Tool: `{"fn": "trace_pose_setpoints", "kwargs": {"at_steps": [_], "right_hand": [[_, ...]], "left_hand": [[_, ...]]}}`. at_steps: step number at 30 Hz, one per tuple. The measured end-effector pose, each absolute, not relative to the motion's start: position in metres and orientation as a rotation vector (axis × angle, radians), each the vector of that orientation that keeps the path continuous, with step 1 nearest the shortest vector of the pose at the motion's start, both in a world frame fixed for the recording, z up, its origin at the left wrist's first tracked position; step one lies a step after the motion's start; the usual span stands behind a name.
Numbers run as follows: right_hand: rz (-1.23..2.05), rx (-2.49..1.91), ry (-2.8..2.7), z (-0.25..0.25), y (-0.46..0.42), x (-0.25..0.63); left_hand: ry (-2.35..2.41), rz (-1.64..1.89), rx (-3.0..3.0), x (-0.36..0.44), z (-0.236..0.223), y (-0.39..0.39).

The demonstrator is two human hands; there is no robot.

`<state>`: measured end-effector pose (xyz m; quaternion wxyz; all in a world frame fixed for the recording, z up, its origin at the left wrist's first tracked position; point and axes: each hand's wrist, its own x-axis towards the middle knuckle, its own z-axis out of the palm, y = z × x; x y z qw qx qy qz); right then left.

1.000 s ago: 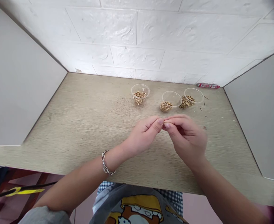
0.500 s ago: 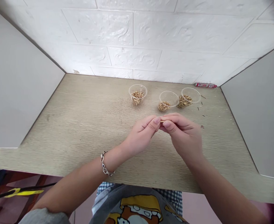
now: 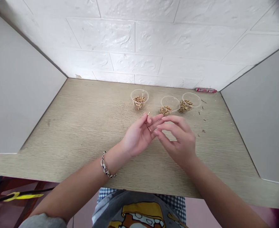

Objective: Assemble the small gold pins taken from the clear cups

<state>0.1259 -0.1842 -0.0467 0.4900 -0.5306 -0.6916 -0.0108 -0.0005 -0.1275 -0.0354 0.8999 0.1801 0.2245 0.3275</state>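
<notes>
My left hand (image 3: 138, 136) is turned palm up, its thumb and forefinger pinching a small gold-coloured metal pin (image 3: 149, 113) that sticks up past the fingertips. A second small pin (image 3: 149, 129) lies across the other fingers of that hand. My right hand (image 3: 179, 139) is beside it, its thumb and fingertips curved and slightly apart over the left fingers; I see nothing held in it. Just beyond the hands are three clear plastic cups of gold pins: a left cup (image 3: 139, 91), a middle cup (image 3: 170, 97) and a right cup (image 3: 192, 94).
Several loose dark slivers (image 3: 199, 113) lie right of the cups. A red printed tube (image 3: 206, 90) rests against the white brick-pattern wall (image 3: 158, 38). Grey panels stand at the left (image 3: 22, 85) and right (image 3: 260, 120). Brown specks dot the wooden tabletop (image 3: 82, 126).
The hands were together with a pin between their fingertips. Now the left palm has turned up and opened out, its pin upright at the fingertips, while the right fingers have loosened and spread.
</notes>
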Motion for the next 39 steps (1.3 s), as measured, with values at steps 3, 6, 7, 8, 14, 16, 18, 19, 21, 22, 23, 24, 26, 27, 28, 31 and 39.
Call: {"fn": "trace_pose_setpoints", "kwargs": {"at_steps": [3,6,7,8,14,16,18,19,21,22,23,24,26,27,28,31,39], "right_hand": [[-0.118,-1.391,-1.802,-0.052,-0.183,0.124],[-0.086,-1.473,-1.794,-0.055,-0.183,0.122],[-0.082,-1.492,-1.794,-0.055,-0.183,0.121],[-0.087,-1.509,-1.799,-0.055,-0.184,0.121],[-0.122,-1.492,-1.812,-0.054,-0.186,0.121],[-0.037,-1.451,-1.772,-0.051,-0.185,0.124],[0.066,-1.408,-1.706,-0.047,-0.185,0.127],[0.113,-1.387,-1.673,-0.045,-0.184,0.128],[0.189,-1.354,-1.613,-0.042,-0.184,0.130],[0.223,-1.346,-1.592,-0.040,-0.184,0.130],[0.251,-1.343,-1.574,-0.039,-0.184,0.131],[0.281,-1.343,-1.558,-0.038,-0.185,0.130],[0.363,-1.342,-1.533,-0.037,-0.186,0.130],[0.413,-1.337,-1.522,-0.036,-0.186,0.129],[0.466,-1.330,-1.512,-0.035,-0.187,0.129],[0.600,-1.305,-1.474,-0.034,-0.188,0.129],[0.637,-1.284,-1.448,-0.030,-0.188,0.130]], "left_hand": [[0.399,0.657,0.326,-0.002,-0.034,-0.127],[0.373,0.663,0.331,-0.002,-0.034,-0.128],[0.374,0.664,0.336,-0.002,-0.034,-0.128],[0.378,0.664,0.342,-0.002,-0.034,-0.128],[0.399,0.667,0.400,0.000,-0.035,-0.129],[0.452,0.685,0.489,0.001,-0.036,-0.129],[0.538,0.711,0.606,0.001,-0.036,-0.129],[0.576,0.711,0.657,0.001,-0.035,-0.130],[0.613,0.679,0.722,0.001,-0.034,-0.130],[0.612,0.654,0.740,0.001,-0.034,-0.131],[0.602,0.628,0.756,0.001,-0.033,-0.131],[0.588,0.605,0.768,0.001,-0.033,-0.132],[0.558,0.574,0.783,0.001,-0.033,-0.132],[0.544,0.562,0.780,0.001,-0.033,-0.133],[0.531,0.551,0.771,0.000,-0.033,-0.133],[0.487,0.523,0.715,0.000,-0.033,-0.134],[0.420,0.479,0.700,-0.002,-0.034,-0.133]]}}
